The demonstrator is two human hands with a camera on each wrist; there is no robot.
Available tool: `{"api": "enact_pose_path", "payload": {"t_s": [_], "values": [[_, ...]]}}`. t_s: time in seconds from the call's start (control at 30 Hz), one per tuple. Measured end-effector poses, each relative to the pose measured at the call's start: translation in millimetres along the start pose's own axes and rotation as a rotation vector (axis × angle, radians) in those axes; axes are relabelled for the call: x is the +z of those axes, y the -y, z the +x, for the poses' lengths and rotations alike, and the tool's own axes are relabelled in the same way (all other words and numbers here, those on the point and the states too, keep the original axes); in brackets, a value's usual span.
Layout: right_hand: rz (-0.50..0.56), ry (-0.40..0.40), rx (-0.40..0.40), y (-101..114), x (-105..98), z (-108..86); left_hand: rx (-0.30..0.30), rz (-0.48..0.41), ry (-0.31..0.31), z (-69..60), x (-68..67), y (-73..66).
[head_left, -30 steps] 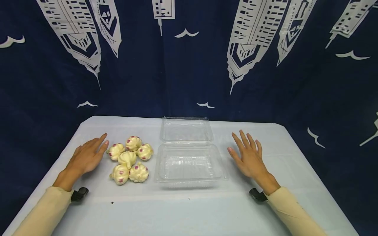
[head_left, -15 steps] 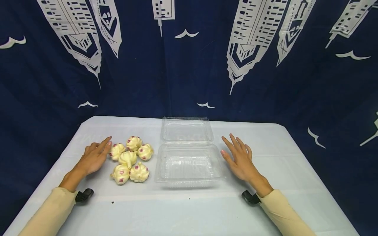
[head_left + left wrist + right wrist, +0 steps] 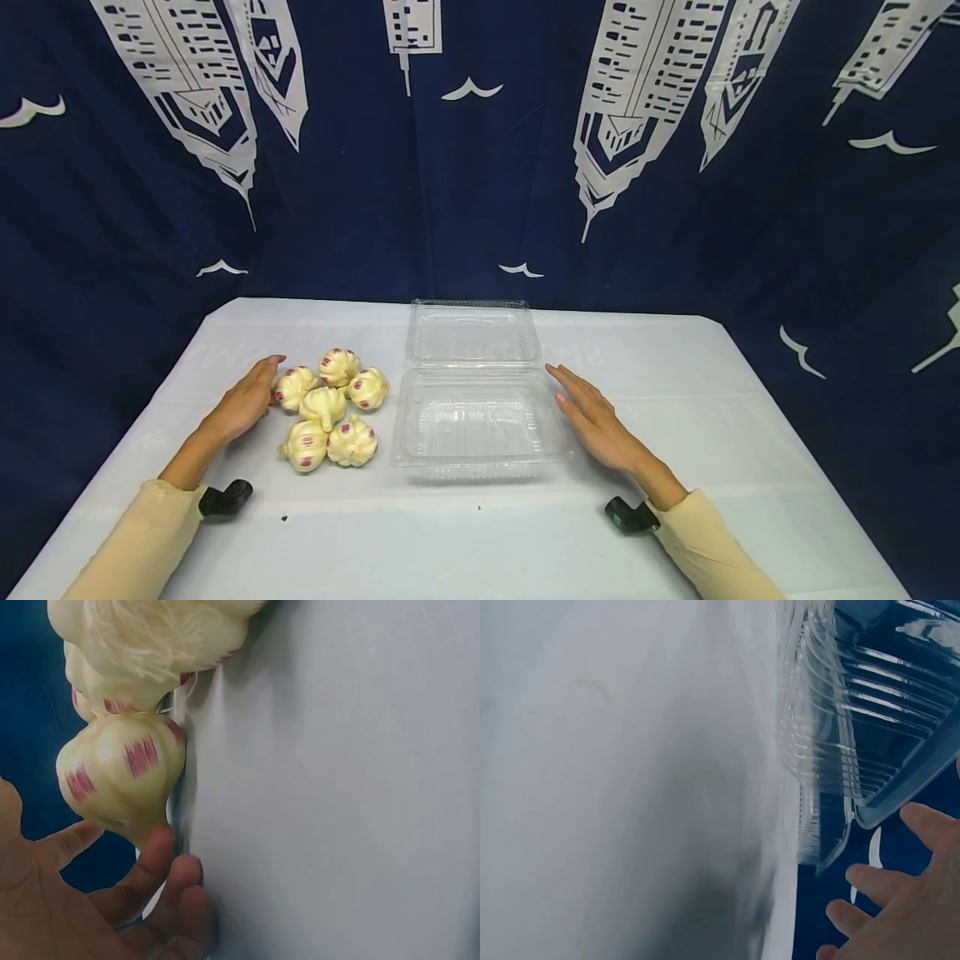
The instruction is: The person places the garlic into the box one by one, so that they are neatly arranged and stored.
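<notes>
Several garlic bulbs, pale with purple streaks, lie clustered on the left of the white table. My left hand (image 3: pixel 246 402) is at the outer side of the back-left garlic bulb (image 3: pixel 295 387). In the left wrist view, thumb and fingers (image 3: pixel 154 862) are spread around the narrow tip of a garlic bulb (image 3: pixel 124 772); whether they touch it I cannot tell. A clear plastic clamshell container (image 3: pixel 480 457) lies with its lid (image 3: pixel 474 333) folded back. Beside its right edge is my right hand (image 3: pixel 600 429), fingers extended and holding nothing.
The white table (image 3: pixel 420 550) ends at the back against a dark blue curtain (image 3: pixel 480 192) with white prints. Small dark specks lie near the front. A black wrist camera (image 3: pixel 227 498) is on the left wrist, another black camera (image 3: pixel 630 515) on the right.
My left hand has moved rightward to the back-left garlic bulb, its fingers more bent. My right hand has come left to the container's edge. Garlic and container stay in place.
</notes>
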State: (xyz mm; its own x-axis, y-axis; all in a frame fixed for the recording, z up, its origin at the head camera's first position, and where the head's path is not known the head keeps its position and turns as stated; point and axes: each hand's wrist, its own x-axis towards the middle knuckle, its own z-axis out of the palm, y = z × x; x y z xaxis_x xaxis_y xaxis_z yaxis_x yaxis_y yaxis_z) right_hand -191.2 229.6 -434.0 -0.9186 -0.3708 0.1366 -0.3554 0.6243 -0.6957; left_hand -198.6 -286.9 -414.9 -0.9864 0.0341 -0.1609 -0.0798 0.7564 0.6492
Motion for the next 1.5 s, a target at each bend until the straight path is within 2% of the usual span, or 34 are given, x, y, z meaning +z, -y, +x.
{"api": "enact_pose_path", "payload": {"t_s": [0.2, 0.33, 0.57, 0.77, 1.07, 1.27, 1.5], "values": [[0.153, 0.082, 0.011, -2, 4, -3.8, -0.038, -0.054, 0.017, 1.4, 3.8, -1.1], [0.195, 0.102, 0.003, -6, 6, -5.8, -0.053, -0.086, 0.031, 3.2, 3.7, -2.1], [0.22, 0.156, -0.006, -11, 9, -8.1, -0.083, -0.113, 0.056, 4.9, 2.8, -2.0], [0.228, 0.22, -0.035, -10, 7, -10.1, -0.138, -0.15, 0.086, 5.5, 2.9, 0.8], [0.231, 0.245, -0.043, -13, 7, -10.0, -0.187, -0.184, 0.086, 4.9, 3.4, 0.1], [0.231, 0.247, -0.038, -13, 7, -11.0, -0.16, -0.188, 0.061, 3.9, 6.7, -1.5], [0.241, 0.25, -0.043, -12, 6, -10.8, -0.042, -0.225, -0.037, 3.8, 14.8, -1.7]]}}
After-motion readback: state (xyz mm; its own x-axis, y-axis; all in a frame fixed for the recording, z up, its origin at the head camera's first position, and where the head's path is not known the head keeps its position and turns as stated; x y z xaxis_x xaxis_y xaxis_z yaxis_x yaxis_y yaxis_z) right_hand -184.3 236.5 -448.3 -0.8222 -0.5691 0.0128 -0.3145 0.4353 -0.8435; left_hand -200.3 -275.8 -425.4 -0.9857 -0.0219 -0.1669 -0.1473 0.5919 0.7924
